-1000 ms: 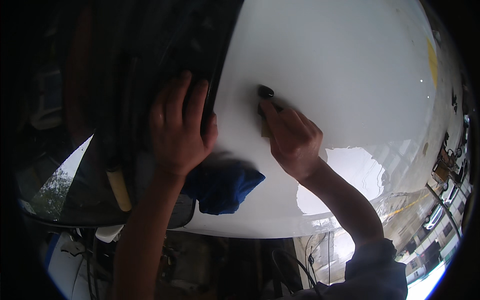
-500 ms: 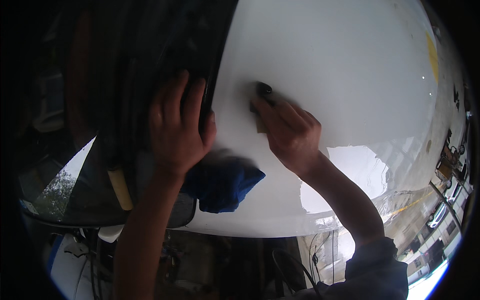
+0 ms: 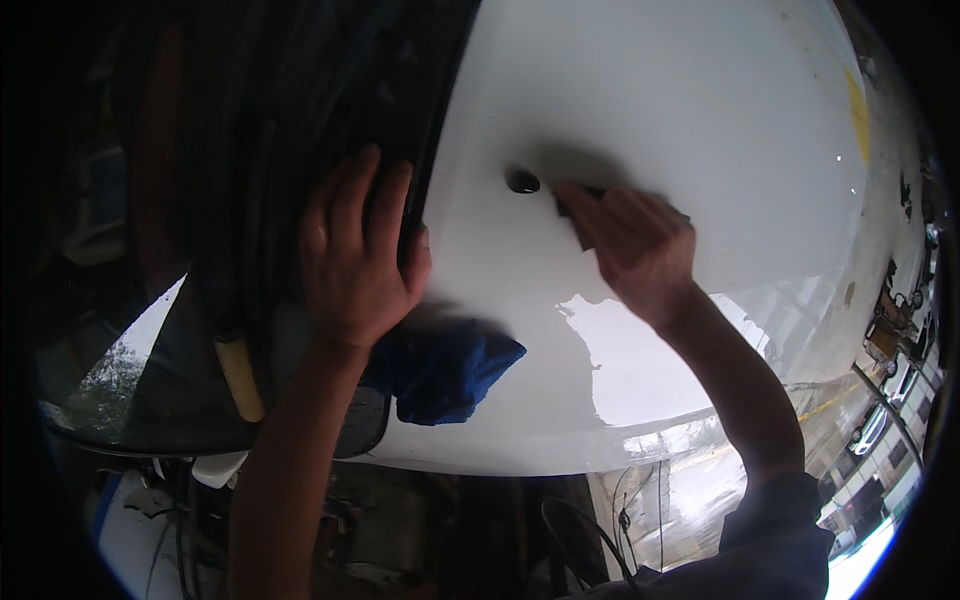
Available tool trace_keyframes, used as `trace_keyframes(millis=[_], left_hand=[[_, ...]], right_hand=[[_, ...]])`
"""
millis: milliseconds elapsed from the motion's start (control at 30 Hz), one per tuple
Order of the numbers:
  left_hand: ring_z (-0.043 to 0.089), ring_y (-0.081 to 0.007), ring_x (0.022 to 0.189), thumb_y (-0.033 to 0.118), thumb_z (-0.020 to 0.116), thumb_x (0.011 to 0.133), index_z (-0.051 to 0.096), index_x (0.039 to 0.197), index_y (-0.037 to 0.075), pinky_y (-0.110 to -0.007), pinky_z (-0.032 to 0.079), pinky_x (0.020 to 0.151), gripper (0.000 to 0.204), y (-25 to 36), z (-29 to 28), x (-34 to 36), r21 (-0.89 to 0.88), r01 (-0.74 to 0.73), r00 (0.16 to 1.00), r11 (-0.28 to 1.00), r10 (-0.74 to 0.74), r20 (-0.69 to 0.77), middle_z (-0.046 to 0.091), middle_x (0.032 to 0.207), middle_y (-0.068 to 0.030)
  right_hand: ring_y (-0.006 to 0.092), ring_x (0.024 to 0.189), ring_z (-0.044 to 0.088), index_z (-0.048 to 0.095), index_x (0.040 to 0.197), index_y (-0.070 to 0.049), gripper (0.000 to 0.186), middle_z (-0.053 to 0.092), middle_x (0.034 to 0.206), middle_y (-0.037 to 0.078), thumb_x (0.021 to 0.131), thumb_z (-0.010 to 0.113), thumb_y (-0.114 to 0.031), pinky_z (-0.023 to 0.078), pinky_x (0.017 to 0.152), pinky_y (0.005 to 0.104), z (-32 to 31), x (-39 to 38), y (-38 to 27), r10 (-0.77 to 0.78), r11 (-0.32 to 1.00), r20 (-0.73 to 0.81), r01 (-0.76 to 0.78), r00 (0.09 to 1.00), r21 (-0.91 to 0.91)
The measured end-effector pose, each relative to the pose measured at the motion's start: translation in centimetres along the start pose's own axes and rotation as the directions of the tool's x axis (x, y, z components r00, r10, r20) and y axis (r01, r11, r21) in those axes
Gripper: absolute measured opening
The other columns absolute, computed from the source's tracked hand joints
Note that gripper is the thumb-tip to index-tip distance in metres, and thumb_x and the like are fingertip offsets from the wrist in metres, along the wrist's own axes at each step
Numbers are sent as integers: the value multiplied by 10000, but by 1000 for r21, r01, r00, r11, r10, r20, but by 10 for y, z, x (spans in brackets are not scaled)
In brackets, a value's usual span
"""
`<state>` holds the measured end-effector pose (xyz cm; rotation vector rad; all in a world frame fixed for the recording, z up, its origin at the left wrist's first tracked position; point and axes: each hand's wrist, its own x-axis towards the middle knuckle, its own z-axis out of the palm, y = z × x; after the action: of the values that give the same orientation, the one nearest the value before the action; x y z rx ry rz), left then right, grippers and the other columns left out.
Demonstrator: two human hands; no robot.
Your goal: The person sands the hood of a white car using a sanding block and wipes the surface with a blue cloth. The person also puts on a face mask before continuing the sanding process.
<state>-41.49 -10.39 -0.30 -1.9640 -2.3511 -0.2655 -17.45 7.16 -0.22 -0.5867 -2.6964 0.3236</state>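
Note:
My left hand (image 3: pixel 360 250) lies open with spread fingers on the dark glossy panel (image 3: pixel 250 90), along its edge with the white curved panel (image 3: pixel 630 90). My right hand (image 3: pixel 645 250) is closed on a small flat pad (image 3: pixel 585 232), dark and tan and partly hidden by my fingers, against the white panel. Just left of its fingertips sits a small black oval (image 3: pixel 523 182); whether hole or fitting I cannot tell. A crumpled blue cloth (image 3: pixel 455 372) lies on the white panel below my left hand.
A pale cylindrical object (image 3: pixel 240 380) is at the dark panel, left of my left forearm. Below the white panel's lower edge are dark machinery and black cables (image 3: pixel 570 515). At the far right, parked vehicles (image 3: pixel 880 415) and a building stand beyond the curved rim.
My right hand has moved rightward with the pad, away from the black oval, which is more exposed. My left hand and the blue cloth look about the same.

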Motion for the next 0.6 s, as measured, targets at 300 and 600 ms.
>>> trace_keyframes(millis=[300, 600], left_hand=[[427, -369, 1397, 289, 672, 895, 517, 1496, 109, -490, 385, 1170, 646, 2, -3, -1, 16, 11, 1000, 1000, -11, 12, 416, 1579, -159], [432, -370, 1391, 289, 675, 894, 529, 1480, 111, -484, 410, 1147, 630, 2, -4, -2, 35, 11, 1000, 999, -12, 21, 434, 1555, -161]], right_hand=[[94, 632, 541, 782, 1072, -186, 251, 512, 736, -47, 826, 802, -142, 438, 524, 265, -3, 3, -4, -201, 979, 30, 202, 979, -22], [94, 708, 581, 775, 953, -241, 204, 545, 745, -77, 767, 837, -185, 472, 576, 257, 3, 33, 25, -376, 927, 25, 376, 926, 15]])
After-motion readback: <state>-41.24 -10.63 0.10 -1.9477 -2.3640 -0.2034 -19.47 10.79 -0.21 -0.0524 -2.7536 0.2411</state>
